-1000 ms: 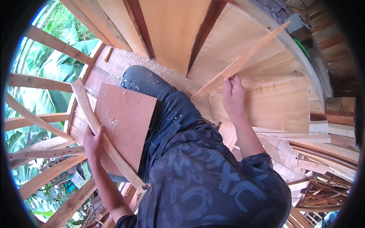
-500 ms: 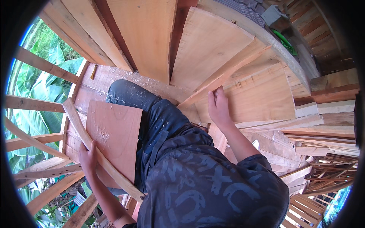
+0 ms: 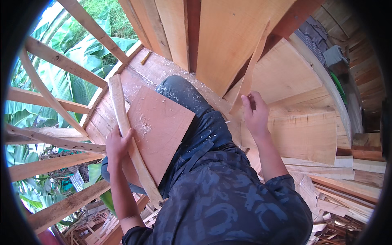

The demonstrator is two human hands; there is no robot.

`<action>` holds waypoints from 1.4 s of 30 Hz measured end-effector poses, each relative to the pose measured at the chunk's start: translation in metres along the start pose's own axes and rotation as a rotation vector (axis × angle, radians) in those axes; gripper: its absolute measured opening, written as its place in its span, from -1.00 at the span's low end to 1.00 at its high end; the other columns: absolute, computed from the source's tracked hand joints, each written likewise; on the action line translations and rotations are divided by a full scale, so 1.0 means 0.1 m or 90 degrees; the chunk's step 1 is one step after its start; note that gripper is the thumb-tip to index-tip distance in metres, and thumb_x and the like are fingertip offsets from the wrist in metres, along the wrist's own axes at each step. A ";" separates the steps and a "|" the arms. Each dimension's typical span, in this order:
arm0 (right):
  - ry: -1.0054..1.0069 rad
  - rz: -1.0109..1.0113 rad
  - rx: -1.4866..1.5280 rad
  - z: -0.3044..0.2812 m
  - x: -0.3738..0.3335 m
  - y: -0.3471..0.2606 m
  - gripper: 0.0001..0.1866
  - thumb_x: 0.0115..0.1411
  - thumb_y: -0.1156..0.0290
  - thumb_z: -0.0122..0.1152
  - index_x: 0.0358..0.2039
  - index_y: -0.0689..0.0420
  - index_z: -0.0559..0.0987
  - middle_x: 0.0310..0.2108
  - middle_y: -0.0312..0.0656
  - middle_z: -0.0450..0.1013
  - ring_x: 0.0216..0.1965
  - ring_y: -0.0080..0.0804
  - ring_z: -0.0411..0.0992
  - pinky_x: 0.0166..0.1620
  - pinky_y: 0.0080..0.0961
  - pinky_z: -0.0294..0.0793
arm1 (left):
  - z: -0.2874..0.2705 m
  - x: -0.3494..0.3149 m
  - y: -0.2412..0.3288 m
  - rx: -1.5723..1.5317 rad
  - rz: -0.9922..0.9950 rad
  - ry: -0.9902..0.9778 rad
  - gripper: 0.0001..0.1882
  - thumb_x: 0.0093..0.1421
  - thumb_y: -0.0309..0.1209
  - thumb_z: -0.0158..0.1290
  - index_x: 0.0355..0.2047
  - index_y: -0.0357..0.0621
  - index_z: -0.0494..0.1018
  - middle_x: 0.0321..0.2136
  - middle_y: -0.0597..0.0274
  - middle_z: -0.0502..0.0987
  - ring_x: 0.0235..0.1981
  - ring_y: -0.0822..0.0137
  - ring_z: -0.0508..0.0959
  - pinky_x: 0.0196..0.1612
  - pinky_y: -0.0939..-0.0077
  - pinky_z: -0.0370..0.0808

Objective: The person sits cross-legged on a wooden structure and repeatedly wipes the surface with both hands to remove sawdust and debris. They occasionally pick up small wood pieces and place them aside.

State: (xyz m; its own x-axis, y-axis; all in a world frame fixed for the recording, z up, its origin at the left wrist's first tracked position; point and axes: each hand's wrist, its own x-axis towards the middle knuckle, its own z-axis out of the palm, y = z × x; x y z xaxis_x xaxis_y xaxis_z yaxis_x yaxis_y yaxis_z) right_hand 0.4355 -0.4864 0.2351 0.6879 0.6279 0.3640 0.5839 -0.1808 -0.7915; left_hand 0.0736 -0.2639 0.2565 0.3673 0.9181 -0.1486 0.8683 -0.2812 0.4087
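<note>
My left hand (image 3: 118, 145) is wrapped round a long pale wooden strip (image 3: 121, 108), which lies slantwise over the left side of a reddish board (image 3: 163, 122). That board rests across my thigh, with wood shavings scattered on it. My right hand (image 3: 257, 116) is raised, its fingers loosely curled and the thumb apart from them, with nothing seen between. Its thumb is right beside a thin wooden strip (image 3: 252, 65) leaning against the boards; whether they touch is hard to tell.
Wide planks (image 3: 237, 36) stand in front of me, with more boards (image 3: 302, 136) to the right. Lumber (image 3: 347, 188) is piled at the far right. A slatted wooden railing (image 3: 61, 61) with plants behind it runs along the left. Shavings lie on the wooden floor (image 3: 134, 67).
The view has turned left. The thin strip by my right hand has swung leftward across the boards, and my right thumb and fingers are more apart. My left hand keeps its hold.
</note>
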 end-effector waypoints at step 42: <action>-0.182 0.240 -0.041 0.55 -0.52 0.44 -0.84 0.17 0.32 0.25 -0.33 0.14 0.54 -0.53 -0.16 0.55 -0.52 -0.32 0.53 -0.42 -0.41 0.48 | 0.12 0.03 -0.36 -0.055 -0.040 -0.070 -0.49 0.18 -0.10 0.09 -0.10 -0.37 0.49 -0.32 -0.15 0.60 -0.25 -0.04 0.59 -0.12 0.17 0.46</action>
State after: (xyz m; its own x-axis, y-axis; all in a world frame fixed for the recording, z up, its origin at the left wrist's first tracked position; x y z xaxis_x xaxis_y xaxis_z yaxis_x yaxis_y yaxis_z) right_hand 0.4016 -0.4855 0.1546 0.7157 0.6913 -0.0992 0.3482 -0.4763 -0.8074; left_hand 0.0476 -0.2547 0.2306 0.3520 0.8956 -0.2718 0.8606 -0.1955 0.4702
